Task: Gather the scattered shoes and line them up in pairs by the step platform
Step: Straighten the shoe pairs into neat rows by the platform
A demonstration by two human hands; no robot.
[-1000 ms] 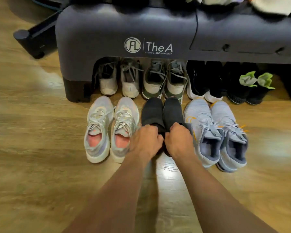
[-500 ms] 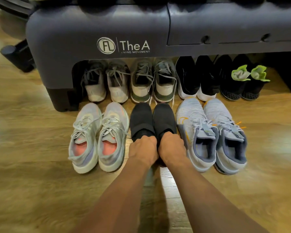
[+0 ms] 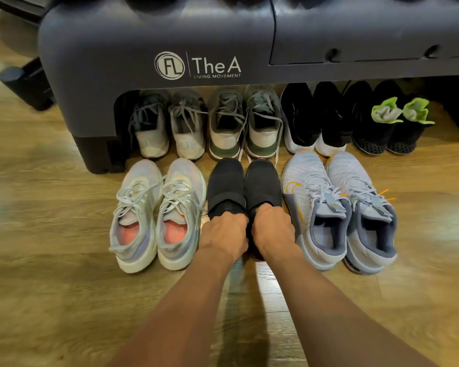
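Both hands were down on one pair. We logged the left hand (image 3: 223, 235) with fingers curled over the heel collar of the 9 o'clock shoe of the black fabric slip-on shoes (image 3: 226, 186), which have a wide strap across the instep. The right hand (image 3: 273, 230) was curled the same way on the 3 o'clock shoe. Fingertips and heels were hidden under the hands.

The pair sat on the wood-plank floor (image 3: 51, 287) in the middle of the front row, side by side. Their toes pointed to 12 o'clock, toward the dark grey moulded plastic step platform (image 3: 143, 56).

- **9 o'clock:** pale grey lace-up trainers with pink insoles (image 3: 143, 207), just beside.
- **3 o'clock:** light blue knit trainers with orange trim (image 3: 337, 197), just beside.
- **12 o'clock:** a back row of four pairs (image 3: 263, 133), tucked under the platform's overhang.

Handling, our judgement: the shoes looked light, with soft uppers and collars that would fold under a pinch. We would take hold at the heel, likely the stiffest part. The soles probably gripped the wood, so a slight lift would beat dragging. Nothing looked fragile.

We read the task as nearly done. No stray shoe was in view, and this pair needed at most a nudge to square it with its neighbours.
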